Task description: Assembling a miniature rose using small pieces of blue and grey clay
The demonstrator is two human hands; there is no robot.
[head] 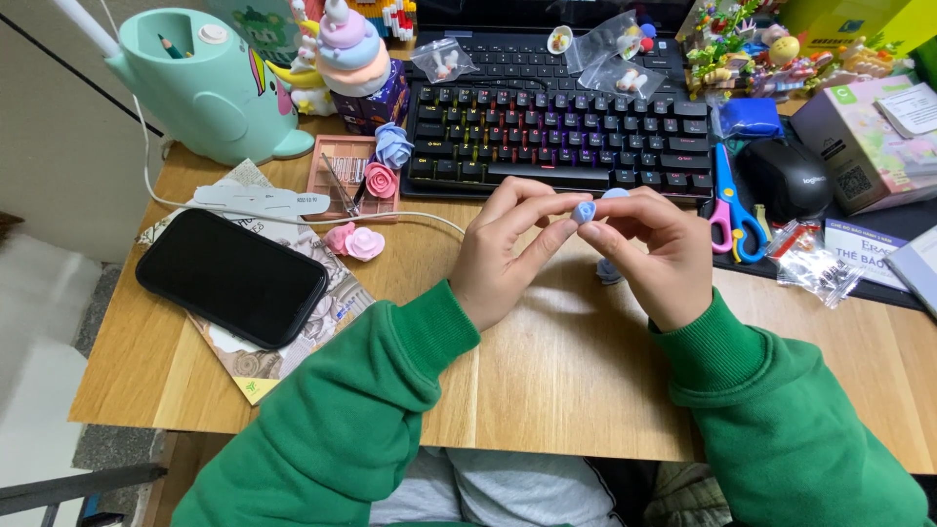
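Note:
My left hand (508, 249) and my right hand (652, 252) meet above the wooden desk (556, 376), both pinching a small pale-blue clay piece (584, 211) between fingertips. Another bit of blue clay (615, 193) shows just behind my right fingers, and a blue-grey lump (608, 270) lies on the desk under my right hand. Both arms wear green sleeves. Finished clay roses lie to the left: a blue one (393, 145), a pink one (381, 180), and two pale-pink ones (355, 241).
A black backlit keyboard (561, 137) sits behind my hands. A black phone (232, 277) lies on a booklet at left, beside a teal pencil holder (210, 83). Blue-and-pink scissors (734, 200), a black mouse (789, 178), small plastic bags and boxes crowd the right.

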